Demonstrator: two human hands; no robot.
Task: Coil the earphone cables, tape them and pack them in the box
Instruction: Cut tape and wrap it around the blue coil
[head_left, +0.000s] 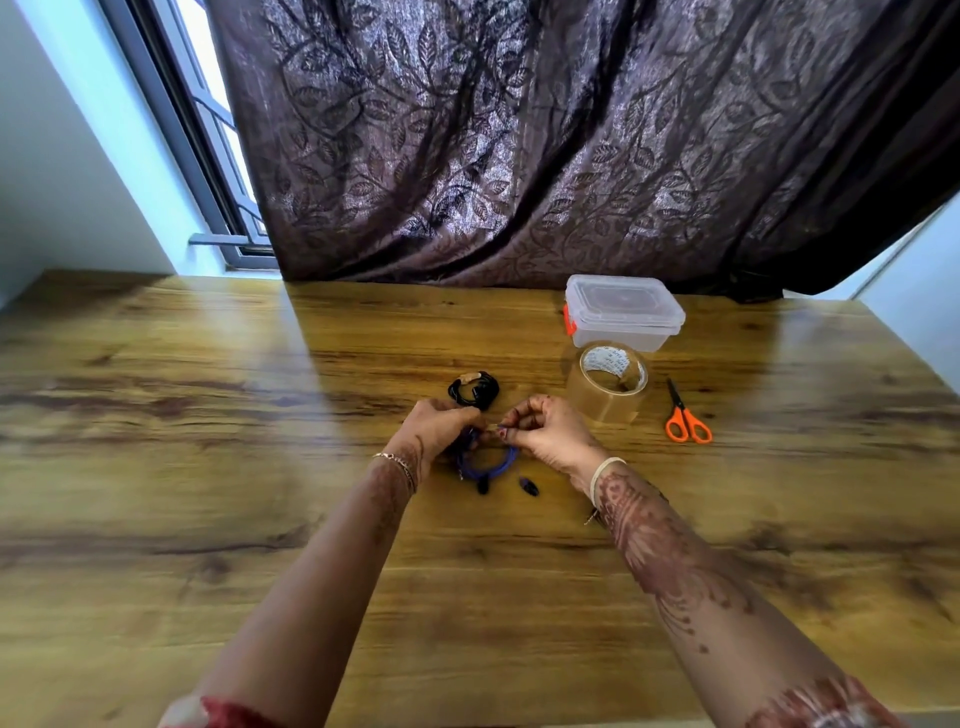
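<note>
A blue earphone cable (485, 464) hangs in a coil between my hands, just above the wooden table (208, 415). My left hand (436, 428) grips the coil's left side. My right hand (545, 428) pinches the cable at the top of the loop. Two dark earbuds (529, 486) lie on the table just below the coil. Behind my hands lies a black earphone cable (474, 388), coiled and bound with a strip of tape. The clear plastic box (623, 312), lid on and with an orange clasp, stands at the back right.
A roll of clear tape (608, 382) stands in front of the box. Orange-handled scissors (687, 415) lie to its right. A dark patterned curtain (519, 156) hangs behind the table, with a window (208, 130) at the left.
</note>
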